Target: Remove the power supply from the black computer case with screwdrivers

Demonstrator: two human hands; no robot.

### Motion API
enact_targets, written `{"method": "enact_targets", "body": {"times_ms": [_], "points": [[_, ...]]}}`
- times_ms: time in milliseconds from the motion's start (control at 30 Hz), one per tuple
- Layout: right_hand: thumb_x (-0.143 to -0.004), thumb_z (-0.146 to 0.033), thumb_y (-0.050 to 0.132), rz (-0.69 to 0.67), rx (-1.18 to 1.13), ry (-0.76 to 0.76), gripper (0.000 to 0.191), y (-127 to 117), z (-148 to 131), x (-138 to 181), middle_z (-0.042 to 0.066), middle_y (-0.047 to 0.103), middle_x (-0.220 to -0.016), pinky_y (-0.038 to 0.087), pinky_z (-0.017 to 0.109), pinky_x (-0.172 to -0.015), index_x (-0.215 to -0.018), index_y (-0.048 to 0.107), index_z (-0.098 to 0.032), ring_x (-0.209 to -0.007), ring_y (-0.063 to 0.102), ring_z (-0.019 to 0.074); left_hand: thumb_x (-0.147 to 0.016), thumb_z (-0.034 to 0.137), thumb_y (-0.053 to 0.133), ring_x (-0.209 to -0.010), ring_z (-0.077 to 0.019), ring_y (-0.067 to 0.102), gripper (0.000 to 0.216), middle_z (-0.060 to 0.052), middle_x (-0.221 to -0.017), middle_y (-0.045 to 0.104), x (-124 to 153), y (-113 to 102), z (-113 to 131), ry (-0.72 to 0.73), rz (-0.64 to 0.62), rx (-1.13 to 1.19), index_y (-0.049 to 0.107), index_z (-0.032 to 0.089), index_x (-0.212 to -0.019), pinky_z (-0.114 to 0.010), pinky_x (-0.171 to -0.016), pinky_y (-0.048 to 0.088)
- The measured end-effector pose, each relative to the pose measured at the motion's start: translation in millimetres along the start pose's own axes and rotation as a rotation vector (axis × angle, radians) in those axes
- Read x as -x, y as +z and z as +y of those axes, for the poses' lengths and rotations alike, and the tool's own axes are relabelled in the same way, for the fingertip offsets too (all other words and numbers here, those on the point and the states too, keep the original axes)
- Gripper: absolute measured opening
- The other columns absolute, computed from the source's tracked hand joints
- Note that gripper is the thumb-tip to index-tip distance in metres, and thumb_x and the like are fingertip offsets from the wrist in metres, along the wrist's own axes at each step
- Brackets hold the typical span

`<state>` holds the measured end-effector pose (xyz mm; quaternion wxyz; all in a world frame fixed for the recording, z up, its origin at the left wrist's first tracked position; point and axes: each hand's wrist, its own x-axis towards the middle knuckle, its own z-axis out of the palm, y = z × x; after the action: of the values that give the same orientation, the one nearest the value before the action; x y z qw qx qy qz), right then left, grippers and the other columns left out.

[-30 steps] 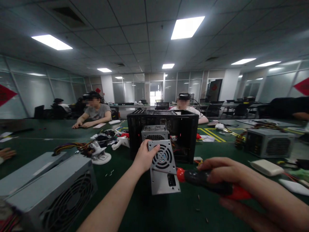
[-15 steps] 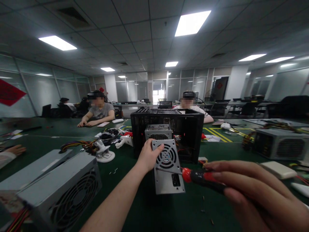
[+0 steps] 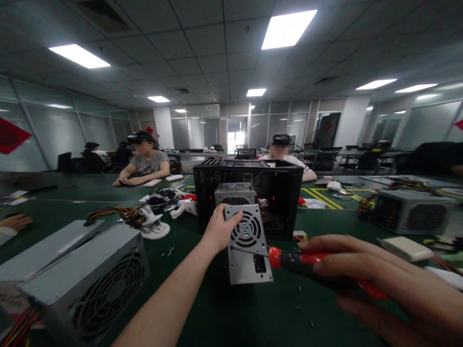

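Note:
My left hand (image 3: 217, 233) grips the upper left edge of a grey metal power supply (image 3: 246, 272), its thumb on the face near the round fan grille. The face tilts toward me, with a black socket low on its right. My right hand (image 3: 394, 274) has its fingers around a red and black screwdriver (image 3: 294, 260). The thin shaft lies across the face below the grille, its tip near the left edge. Right behind stands an open black computer case (image 3: 296, 202) on its side; a grey box with a honeycomb vent (image 3: 235, 195) shows in front of its opening.
Several small screws (image 3: 298, 307) lie on the green table at front right. Two larger power supplies (image 3: 90, 270) sit at left, another power supply (image 3: 412, 212) at right. A white stand (image 3: 154, 226) and cables are left of the case. Two people sit across the table.
The view has shifted slightly, so everything sits a little higher and further left. My right fingers have shifted on the screwdriver handle, baring more of its red rear end. The left hand keeps its hold.

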<state>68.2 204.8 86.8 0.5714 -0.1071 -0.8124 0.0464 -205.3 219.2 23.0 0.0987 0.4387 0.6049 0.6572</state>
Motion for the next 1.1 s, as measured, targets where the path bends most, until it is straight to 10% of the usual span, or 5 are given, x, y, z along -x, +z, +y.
{"method": "enact_targets", "body": {"times_ms": [467, 767, 1100], "points": [[-0.096, -0.037, 0.063, 0.070, -0.018, -0.072, 0.020, 3.6, 13.6, -19.1, 0.010, 0.071, -0.118, 0.063, 0.035, -0.090, -0.113, 0.068, -0.028, -0.111, 0.071, 0.0253, -0.077, 0.051, 0.076, -0.100, -0.0269, 0.067, 0.034, -0.007, -0.099, 0.071, -0.5, -1.0, -2.8, 0.013, -0.009, -0.005, 0.064, 0.022, -0.088, -0.041, -0.096, 0.051], [-0.095, -0.035, 0.062, -0.384, -0.062, -0.054, 0.028, -34.3, 22.0, -16.0, 0.003, 0.072, -0.122, 0.063, 0.017, -0.081, -0.123, 0.058, -0.037, -0.110, 0.074, 0.0201, -0.077, 0.049, 0.076, -0.100, -0.0276, 0.067, 0.032, -0.008, -0.097, 0.071, -2.4, -1.6, -3.6, 0.016, -0.013, -0.004, 0.064, 0.021, -0.087, -0.044, -0.098, 0.052], [-0.096, -0.048, 0.064, -0.289, -0.032, -0.098, 0.022, -26.0, 29.7, -33.6, 0.001, 0.081, -0.089, 0.058, 0.013, -0.052, -0.107, 0.069, -0.029, -0.069, 0.078, 0.0155, -0.077, 0.047, 0.074, -0.104, -0.0291, 0.067, 0.030, -0.009, -0.100, 0.071, -1.5, -2.7, -2.5, 0.000, -0.017, -0.004, 0.064, 0.021, -0.089, -0.046, -0.100, 0.052]]}}
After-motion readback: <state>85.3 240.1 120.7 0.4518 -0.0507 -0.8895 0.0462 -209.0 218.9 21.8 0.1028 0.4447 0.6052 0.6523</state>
